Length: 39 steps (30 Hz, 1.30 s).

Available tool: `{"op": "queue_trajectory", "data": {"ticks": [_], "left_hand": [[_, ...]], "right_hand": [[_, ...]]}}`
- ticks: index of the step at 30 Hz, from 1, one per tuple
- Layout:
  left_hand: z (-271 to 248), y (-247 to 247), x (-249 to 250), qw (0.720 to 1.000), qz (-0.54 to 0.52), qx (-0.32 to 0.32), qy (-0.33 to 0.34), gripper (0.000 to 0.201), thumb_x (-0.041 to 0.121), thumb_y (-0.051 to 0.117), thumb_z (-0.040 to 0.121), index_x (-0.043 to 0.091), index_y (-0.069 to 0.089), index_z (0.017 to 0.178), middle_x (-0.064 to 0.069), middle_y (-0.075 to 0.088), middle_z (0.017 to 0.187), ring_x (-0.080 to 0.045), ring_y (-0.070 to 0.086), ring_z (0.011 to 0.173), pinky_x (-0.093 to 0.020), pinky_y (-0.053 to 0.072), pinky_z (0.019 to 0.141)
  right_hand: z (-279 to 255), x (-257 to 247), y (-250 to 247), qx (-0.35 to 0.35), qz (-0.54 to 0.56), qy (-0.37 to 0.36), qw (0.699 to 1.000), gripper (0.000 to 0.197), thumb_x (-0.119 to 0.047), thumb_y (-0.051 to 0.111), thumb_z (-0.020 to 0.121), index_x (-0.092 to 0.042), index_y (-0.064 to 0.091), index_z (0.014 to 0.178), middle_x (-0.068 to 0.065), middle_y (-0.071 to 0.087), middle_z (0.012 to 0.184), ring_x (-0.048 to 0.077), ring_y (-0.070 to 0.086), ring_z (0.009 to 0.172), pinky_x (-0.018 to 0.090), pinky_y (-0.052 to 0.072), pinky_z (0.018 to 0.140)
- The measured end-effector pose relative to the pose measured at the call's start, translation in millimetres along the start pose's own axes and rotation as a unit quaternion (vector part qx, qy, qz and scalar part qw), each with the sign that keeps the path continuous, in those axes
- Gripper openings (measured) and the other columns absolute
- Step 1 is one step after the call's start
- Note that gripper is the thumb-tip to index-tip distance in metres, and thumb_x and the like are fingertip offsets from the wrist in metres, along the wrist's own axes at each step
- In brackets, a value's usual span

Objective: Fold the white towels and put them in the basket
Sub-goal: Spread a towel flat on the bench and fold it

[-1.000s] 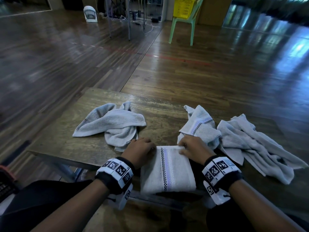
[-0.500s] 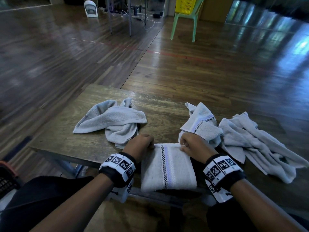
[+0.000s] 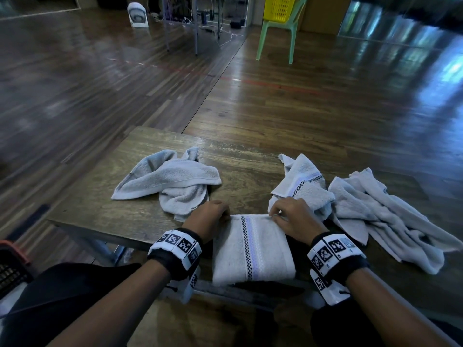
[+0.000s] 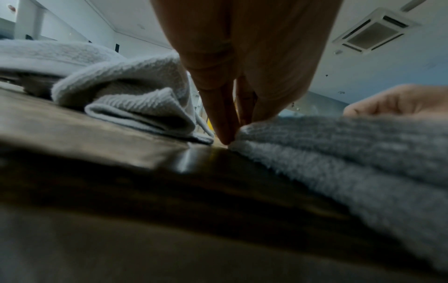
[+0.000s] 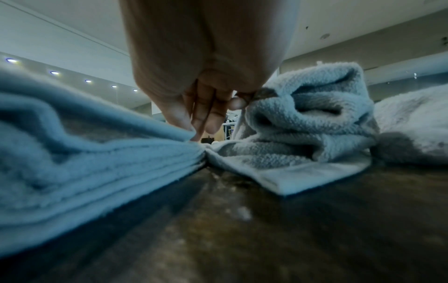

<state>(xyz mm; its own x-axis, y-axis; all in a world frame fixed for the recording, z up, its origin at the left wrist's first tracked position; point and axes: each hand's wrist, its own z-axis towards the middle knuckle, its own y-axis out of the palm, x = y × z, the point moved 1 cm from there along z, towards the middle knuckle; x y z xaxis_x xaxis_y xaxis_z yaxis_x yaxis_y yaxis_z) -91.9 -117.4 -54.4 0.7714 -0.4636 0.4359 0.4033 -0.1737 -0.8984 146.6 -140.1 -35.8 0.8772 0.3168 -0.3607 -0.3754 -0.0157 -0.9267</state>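
A folded white towel with a checkered stripe lies at the table's near edge. My left hand has curled fingers at its far left corner; in the left wrist view the fingertips pinch that corner of the folded towel against the table. My right hand pinches the far right corner, and in the right wrist view its fingertips grip the top layers of the folded towel. Three crumpled white towels lie beyond: one at the left, one with a stripe, one at the right.
The wooden table is small, with its left edge near the crumpled towel. A yellow basket sits on a green chair far across the wooden floor. A dark basket with an orange rim shows at the lower left.
Both hands stay at the folded towel's far corners; the right hand's fingers have shifted slightly along the far edge. The crumpled towels have not moved.
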Motion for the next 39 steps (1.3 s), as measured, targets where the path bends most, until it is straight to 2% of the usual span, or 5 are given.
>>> {"op": "queue_trajectory", "data": {"ticks": [9,15,22,28,39], "left_hand": [[4.3,-0.4,-3.2,0.999,0.003,-0.004,-0.033,0.012,0.015,0.053,0.089,0.012,0.061,0.097,-0.008,0.061,0.103,-0.026,0.057,0.095,-0.034,0.046,0.076],[-4.5,-8.4,19.2,0.997,0.079,0.015,-0.007,0.024,0.006,0.047,0.09,0.009,0.057,0.111,-0.011,0.057,0.112,-0.03,0.055,0.102,-0.035,0.043,0.077],[-41.2,39.1,56.7,0.991,0.093,-0.088,-0.025,0.093,0.055,-0.021,0.082,0.005,0.027,0.145,-0.015,0.022,0.154,-0.029,0.021,0.142,-0.044,0.017,0.117],[-47.4,57.2,51.1,0.992,0.081,-0.06,-0.076,0.08,0.052,-0.009,0.09,0.007,0.025,0.146,-0.009,0.019,0.155,-0.026,0.016,0.143,-0.051,0.001,0.114],[-38.1,49.3,27.1,0.986,0.126,-0.027,-0.103,0.081,0.05,-0.016,0.076,0.021,-0.002,0.15,0.004,-0.009,0.158,-0.015,-0.009,0.145,-0.05,-0.003,0.117]], "right_hand": [[2.6,-3.7,1.4,0.009,-0.02,0.014,1.0,0.011,-0.01,0.061,0.082,-0.02,0.057,0.079,-0.001,0.063,0.075,0.019,0.057,0.073,0.038,0.045,0.076],[-8.5,-16.9,7.8,-0.012,-0.235,-0.023,0.972,0.005,-0.018,0.069,0.071,-0.018,0.067,0.076,0.002,0.06,0.087,0.025,0.058,0.081,0.036,0.046,0.066],[-33.5,-34.4,19.6,-0.092,-0.166,0.05,0.981,0.079,-0.054,0.001,0.078,-0.017,0.049,0.128,0.001,0.047,0.134,0.025,0.044,0.119,0.04,0.034,0.097],[-41.4,-42.8,41.9,-0.11,-0.149,0.122,0.975,0.09,-0.059,-0.014,0.071,-0.022,0.015,0.148,-0.002,0.008,0.158,0.021,0.018,0.14,0.042,0.026,0.107],[-42.5,-33.6,46.4,-0.093,-0.127,0.178,0.971,0.058,-0.048,0.015,0.097,-0.026,0.0,0.149,-0.009,-0.011,0.158,0.022,0.013,0.142,0.048,0.021,0.111]]}}
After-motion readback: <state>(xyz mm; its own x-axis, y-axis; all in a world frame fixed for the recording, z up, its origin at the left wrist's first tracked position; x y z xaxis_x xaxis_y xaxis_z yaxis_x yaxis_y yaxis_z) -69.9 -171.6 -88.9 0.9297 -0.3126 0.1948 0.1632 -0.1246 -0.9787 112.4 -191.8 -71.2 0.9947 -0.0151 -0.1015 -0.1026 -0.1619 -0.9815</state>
